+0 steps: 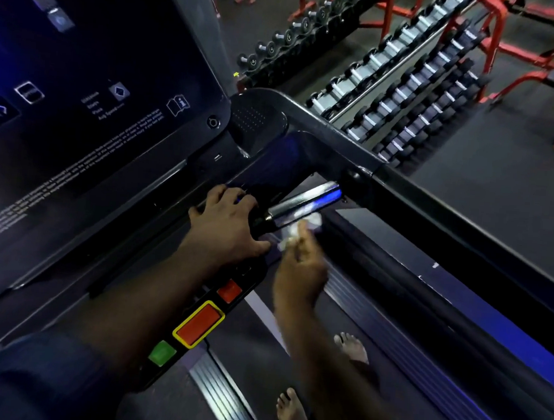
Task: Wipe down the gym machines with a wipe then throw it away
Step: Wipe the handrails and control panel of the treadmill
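I stand on a treadmill with a dark console screen (89,105) at the left. My left hand (226,219) rests flat on the console's lower edge with fingers spread. My right hand (299,267) grips a crumpled white wipe (300,228) and holds it against the underside of a shiny metal grip bar (306,200) beside the console. The right hand is motion-blurred.
A red stop button with a yellow border (200,324) and a green button (162,352) sit near my left forearm. The black side handrail (465,216) runs to the right. Dumbbell racks (402,84) and red benches (526,53) stand beyond. My bare feet (353,346) are on the belt.
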Demonstrator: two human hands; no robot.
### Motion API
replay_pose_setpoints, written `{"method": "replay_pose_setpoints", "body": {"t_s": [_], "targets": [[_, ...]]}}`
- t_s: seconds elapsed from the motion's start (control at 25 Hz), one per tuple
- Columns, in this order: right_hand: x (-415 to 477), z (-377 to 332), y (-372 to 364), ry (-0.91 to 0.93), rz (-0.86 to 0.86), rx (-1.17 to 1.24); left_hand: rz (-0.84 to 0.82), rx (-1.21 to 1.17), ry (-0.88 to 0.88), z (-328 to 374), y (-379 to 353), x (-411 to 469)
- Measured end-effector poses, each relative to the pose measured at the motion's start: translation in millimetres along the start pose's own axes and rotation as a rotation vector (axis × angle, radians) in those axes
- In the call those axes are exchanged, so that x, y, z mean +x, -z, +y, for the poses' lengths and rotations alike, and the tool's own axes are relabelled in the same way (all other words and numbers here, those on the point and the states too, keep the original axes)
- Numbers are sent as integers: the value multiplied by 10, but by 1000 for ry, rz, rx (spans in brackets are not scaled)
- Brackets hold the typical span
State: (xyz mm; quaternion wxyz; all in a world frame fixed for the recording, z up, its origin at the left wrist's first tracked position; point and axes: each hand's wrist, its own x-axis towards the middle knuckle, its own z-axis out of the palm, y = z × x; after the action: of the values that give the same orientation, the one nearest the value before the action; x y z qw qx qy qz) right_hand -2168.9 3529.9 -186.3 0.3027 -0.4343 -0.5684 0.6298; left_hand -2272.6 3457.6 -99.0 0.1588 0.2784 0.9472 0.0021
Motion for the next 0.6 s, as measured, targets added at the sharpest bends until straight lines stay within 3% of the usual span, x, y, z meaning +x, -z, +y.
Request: {"method": "replay_pose_setpoints", "body": {"t_s": [0.08, 0.2, 0.36, 0.52, 0.6], "targets": [[-230, -41, -130, -309, -126, 338, 4, 2, -8, -8, -13, 10], [398, -315, 13, -633, -127, 853, 14, 1, -6, 0, -4, 19], [932, -567, 245, -786, -91, 994, 9, 11, -4, -2, -8, 20], [279, -475, 20, -763, -342, 987, -4, 13, -1, 8, 13, 9], [393, -493, 116, -817, -320, 974, -2, 11, 0, 22, 27, -3]]}}
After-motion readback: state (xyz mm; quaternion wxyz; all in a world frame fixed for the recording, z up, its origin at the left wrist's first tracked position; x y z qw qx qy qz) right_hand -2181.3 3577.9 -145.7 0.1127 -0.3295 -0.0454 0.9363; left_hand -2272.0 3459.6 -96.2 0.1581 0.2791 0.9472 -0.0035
